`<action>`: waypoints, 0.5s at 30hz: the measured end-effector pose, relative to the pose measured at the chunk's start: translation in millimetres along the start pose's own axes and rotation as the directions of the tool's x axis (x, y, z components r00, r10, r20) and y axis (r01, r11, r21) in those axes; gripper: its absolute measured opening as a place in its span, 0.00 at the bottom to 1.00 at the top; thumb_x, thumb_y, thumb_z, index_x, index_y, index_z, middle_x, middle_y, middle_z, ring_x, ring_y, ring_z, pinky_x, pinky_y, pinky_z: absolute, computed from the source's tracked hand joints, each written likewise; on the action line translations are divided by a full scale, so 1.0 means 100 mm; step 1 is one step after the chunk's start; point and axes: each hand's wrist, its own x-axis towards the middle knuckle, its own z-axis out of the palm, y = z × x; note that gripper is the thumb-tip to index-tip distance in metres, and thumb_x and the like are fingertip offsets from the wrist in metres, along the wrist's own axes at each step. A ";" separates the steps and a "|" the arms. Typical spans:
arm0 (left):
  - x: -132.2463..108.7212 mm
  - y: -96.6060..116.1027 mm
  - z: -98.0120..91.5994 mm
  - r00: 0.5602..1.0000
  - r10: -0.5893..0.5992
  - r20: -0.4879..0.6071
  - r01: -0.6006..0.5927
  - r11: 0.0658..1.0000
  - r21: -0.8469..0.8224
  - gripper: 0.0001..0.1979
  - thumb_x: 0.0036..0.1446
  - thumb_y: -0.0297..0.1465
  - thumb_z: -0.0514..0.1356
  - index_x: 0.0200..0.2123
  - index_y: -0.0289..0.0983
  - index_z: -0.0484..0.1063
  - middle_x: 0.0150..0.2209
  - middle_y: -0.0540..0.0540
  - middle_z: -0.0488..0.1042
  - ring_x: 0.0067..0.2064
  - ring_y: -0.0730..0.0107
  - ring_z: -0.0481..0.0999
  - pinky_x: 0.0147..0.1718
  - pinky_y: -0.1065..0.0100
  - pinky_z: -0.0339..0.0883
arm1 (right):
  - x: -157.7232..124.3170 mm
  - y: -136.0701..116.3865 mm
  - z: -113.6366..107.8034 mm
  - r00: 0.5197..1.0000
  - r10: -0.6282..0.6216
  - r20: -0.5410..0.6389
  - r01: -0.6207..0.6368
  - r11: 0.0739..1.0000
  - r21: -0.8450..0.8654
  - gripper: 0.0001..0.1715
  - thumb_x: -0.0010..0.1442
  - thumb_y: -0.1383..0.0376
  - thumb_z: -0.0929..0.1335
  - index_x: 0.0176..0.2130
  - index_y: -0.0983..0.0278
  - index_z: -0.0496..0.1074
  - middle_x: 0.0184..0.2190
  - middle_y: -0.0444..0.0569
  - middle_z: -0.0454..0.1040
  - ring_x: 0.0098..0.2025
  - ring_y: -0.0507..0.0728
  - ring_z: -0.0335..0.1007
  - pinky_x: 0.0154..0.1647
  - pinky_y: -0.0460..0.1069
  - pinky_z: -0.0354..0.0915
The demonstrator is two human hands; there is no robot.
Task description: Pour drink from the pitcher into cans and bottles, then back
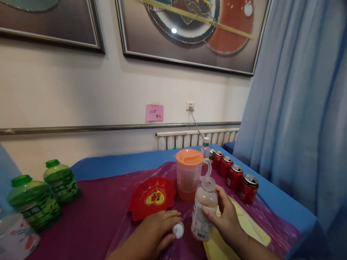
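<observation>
My right hand [227, 220] is wrapped round a clear plastic bottle [204, 209] with a whitish drink and no cap, standing upright on the table. My left hand [154, 231] rests low beside it, fingers pinched on a small white cap [178, 230] just left of the bottle. Behind the bottle stands an orange-lidded pitcher [189, 173] with some orange liquid at its bottom. A red scalloped plastic dish [151, 196] lies to the left of the pitcher.
Several red drink cans [235, 176] line the right side, with a small capped bottle [206, 146] behind them. Two large green bottles [46, 193] stand at left. A yellow sheet [249, 227] lies under my right wrist. The table has a purple plastic cover [103, 213].
</observation>
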 end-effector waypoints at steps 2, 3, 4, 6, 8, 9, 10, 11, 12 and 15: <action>0.01 0.06 0.11 0.997 -0.036 0.067 0.030 0.996 0.081 0.25 0.60 0.30 0.59 0.60 0.51 0.68 0.65 0.46 0.69 0.62 0.54 0.72 0.60 0.55 0.67 | -0.01 0.04 0.01 1.000 0.022 -0.010 -0.022 0.999 0.031 0.35 0.53 0.57 0.76 0.57 0.60 0.66 0.51 0.54 0.77 0.52 0.63 0.74 0.51 0.54 0.70; 0.02 0.07 0.16 0.996 -0.054 0.078 0.044 0.992 0.118 0.26 0.59 0.29 0.58 0.61 0.50 0.67 0.66 0.46 0.68 0.62 0.53 0.72 0.60 0.54 0.67 | 0.00 0.06 0.02 0.999 0.034 -0.006 -0.034 0.998 0.055 0.35 0.53 0.56 0.76 0.56 0.61 0.67 0.51 0.54 0.77 0.51 0.64 0.75 0.50 0.54 0.71; 0.03 0.06 0.21 0.995 -0.064 0.076 0.052 0.988 0.148 0.26 0.59 0.28 0.58 0.60 0.49 0.68 0.66 0.45 0.67 0.61 0.52 0.73 0.60 0.54 0.67 | 0.01 0.06 0.03 0.999 0.044 0.001 -0.044 0.995 0.084 0.35 0.52 0.56 0.77 0.56 0.61 0.67 0.50 0.54 0.77 0.50 0.64 0.75 0.50 0.55 0.71; 0.04 0.03 0.28 0.997 -0.064 0.046 0.055 0.982 0.180 0.22 0.62 0.29 0.55 0.59 0.48 0.69 0.64 0.44 0.69 0.58 0.53 0.75 0.57 0.55 0.69 | 0.05 0.06 0.06 0.998 0.060 0.019 -0.062 0.987 0.146 0.35 0.52 0.54 0.76 0.55 0.61 0.68 0.49 0.55 0.78 0.48 0.64 0.76 0.49 0.56 0.71; 0.07 0.00 0.32 0.998 -0.053 0.016 0.049 0.982 0.183 0.19 0.65 0.32 0.52 0.56 0.47 0.71 0.62 0.43 0.71 0.54 0.56 0.76 0.54 0.58 0.71 | 0.10 0.03 0.10 0.997 0.071 0.031 -0.075 0.977 0.201 0.36 0.52 0.53 0.76 0.55 0.61 0.68 0.49 0.55 0.78 0.48 0.64 0.76 0.48 0.56 0.72; 0.08 -0.01 0.34 0.999 -0.049 0.007 0.047 0.982 0.181 0.18 0.66 0.33 0.51 0.55 0.46 0.72 0.59 0.43 0.73 0.53 0.57 0.77 0.53 0.60 0.71 | 0.13 0.01 0.11 0.997 0.075 0.036 -0.081 0.972 0.222 0.36 0.52 0.53 0.77 0.55 0.61 0.68 0.49 0.54 0.78 0.48 0.64 0.76 0.49 0.57 0.72; 0.09 -0.02 0.35 0.999 -0.049 0.002 0.048 0.983 0.177 0.17 0.67 0.34 0.50 0.53 0.45 0.74 0.56 0.43 0.75 0.51 0.58 0.77 0.51 0.61 0.71 | 0.15 -0.02 0.13 0.996 0.077 0.046 -0.086 0.968 0.235 0.36 0.51 0.53 0.77 0.55 0.61 0.68 0.49 0.54 0.78 0.48 0.64 0.76 0.49 0.57 0.72; 0.10 -0.02 0.36 0.999 -0.054 0.004 0.052 0.983 0.176 0.16 0.67 0.34 0.49 0.50 0.45 0.75 0.53 0.43 0.77 0.49 0.59 0.77 0.50 0.62 0.71 | 0.17 -0.03 0.15 0.995 0.077 0.062 -0.090 0.966 0.241 0.36 0.51 0.53 0.77 0.55 0.61 0.68 0.49 0.54 0.78 0.49 0.64 0.76 0.50 0.57 0.71; 0.11 -0.03 0.36 0.998 -0.062 0.009 0.059 0.982 0.177 0.16 0.67 0.35 0.49 0.48 0.44 0.75 0.49 0.43 0.78 0.47 0.60 0.77 0.49 0.63 0.71 | 0.18 -0.05 0.17 0.994 0.074 0.079 -0.091 0.965 0.245 0.36 0.51 0.53 0.77 0.55 0.61 0.68 0.49 0.54 0.78 0.49 0.64 0.76 0.50 0.57 0.71; 0.11 -0.01 0.36 0.994 -0.089 0.058 0.074 0.972 0.223 0.13 0.65 0.34 0.51 0.44 0.42 0.75 0.43 0.43 0.78 0.43 0.59 0.76 0.46 0.63 0.71 | 0.20 -0.06 0.23 0.991 0.056 0.119 -0.087 0.960 0.268 0.36 0.51 0.54 0.77 0.55 0.61 0.69 0.49 0.54 0.78 0.49 0.64 0.75 0.51 0.57 0.71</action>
